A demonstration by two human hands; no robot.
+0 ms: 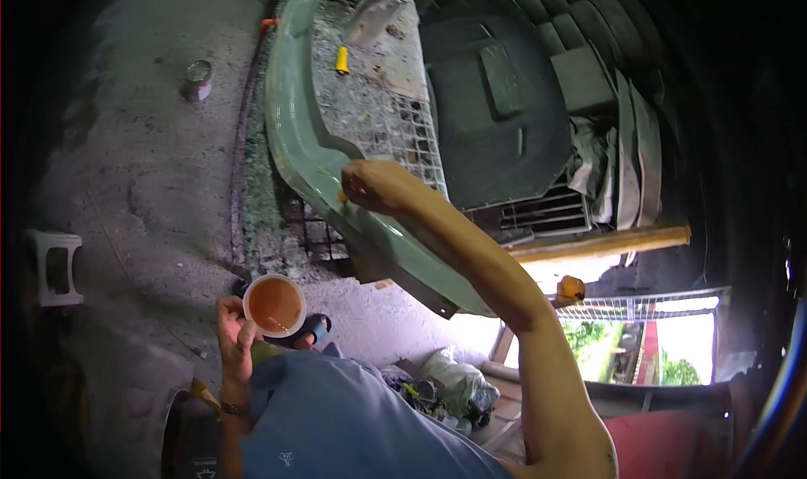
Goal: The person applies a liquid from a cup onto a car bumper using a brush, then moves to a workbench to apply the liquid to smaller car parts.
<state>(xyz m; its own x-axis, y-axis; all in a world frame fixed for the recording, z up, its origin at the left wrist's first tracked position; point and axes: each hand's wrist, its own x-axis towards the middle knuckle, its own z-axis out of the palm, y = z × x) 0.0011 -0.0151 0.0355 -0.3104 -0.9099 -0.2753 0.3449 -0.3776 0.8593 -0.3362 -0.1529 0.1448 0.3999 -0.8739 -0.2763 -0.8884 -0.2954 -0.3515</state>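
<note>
My left hand (233, 334) grips a white plastic tub (246, 298) by its rim, with orange-brown liquid (276, 305) inside. My right hand (370, 185) is closed over the long, curved, grey-green moulded part (294, 118). A small orange bit (342, 197) shows below its fingers, likely the handle of a tool; the rest is hidden by the hand. The part has a glossy, wet-looking surface and lies along a stained work table (361, 109) with a grid top.
A yellow-handled tool (342, 60) lies on the table. A tin (198, 81) stands on the floor, and a white stool (57, 267) is at the left. Beyond the table are a dark moulded panel (496, 101) and a wooden beam (605, 242). Bags (458, 382) lie near my feet.
</note>
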